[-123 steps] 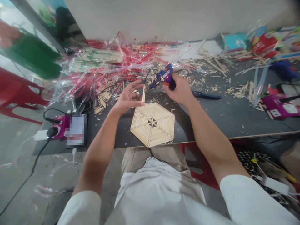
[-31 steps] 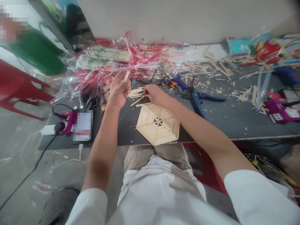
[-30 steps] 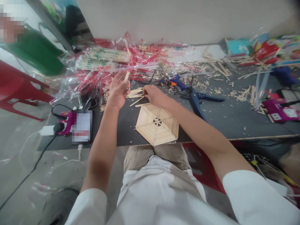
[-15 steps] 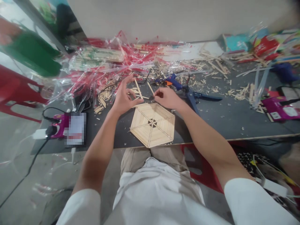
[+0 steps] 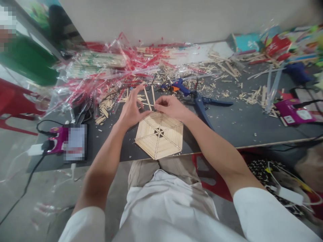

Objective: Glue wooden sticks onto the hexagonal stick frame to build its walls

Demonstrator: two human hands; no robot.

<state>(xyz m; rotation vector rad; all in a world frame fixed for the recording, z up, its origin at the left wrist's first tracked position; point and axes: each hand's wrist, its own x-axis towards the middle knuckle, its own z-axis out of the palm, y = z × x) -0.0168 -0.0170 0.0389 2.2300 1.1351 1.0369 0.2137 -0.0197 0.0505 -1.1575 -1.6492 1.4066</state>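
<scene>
Both hands (image 5: 131, 109) (image 5: 171, 107) w/ 1 stick (image 5: 147, 99) (image 5: 153, 95) ea

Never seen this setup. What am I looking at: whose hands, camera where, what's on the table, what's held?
No machine here: a person works bare-handed, wearing a head camera that looks forward and down. The left hand holds a thin wooden stick between its fingers; the right hand grips a second stick. Just below, a hexagonal stick panel lies on the dark table. Beyond the hands are a blue glue gun, a blue hand cutter and plastic-wrapped stick bundles.
</scene>
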